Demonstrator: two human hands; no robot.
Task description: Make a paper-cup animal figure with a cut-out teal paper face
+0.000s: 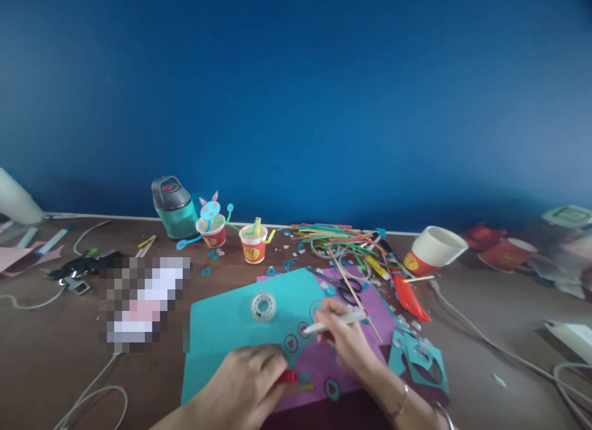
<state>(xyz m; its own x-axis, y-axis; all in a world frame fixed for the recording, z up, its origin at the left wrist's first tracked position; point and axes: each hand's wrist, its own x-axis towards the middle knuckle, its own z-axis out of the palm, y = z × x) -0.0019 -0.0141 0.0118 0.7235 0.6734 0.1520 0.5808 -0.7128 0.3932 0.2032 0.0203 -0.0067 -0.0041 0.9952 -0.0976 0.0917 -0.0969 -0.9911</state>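
Marker in nearly closed right hand

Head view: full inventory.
wall: one, blue, back
desk: one, brown, below
container: one, teal/grey, back left
cups: at least four, red/white, back
straws: many, mixed, back right
sheets: two, teal/purple, centre
tape roll: one, clear, centre
scissors: one, black, centre
scraps: many, teal, scattered
keys: one bunch, black, left
cables: several, white, sides
loose markers: at least two, white, left
held marker: one, white, right hand
cap: one, red, left hand
hands: two, front
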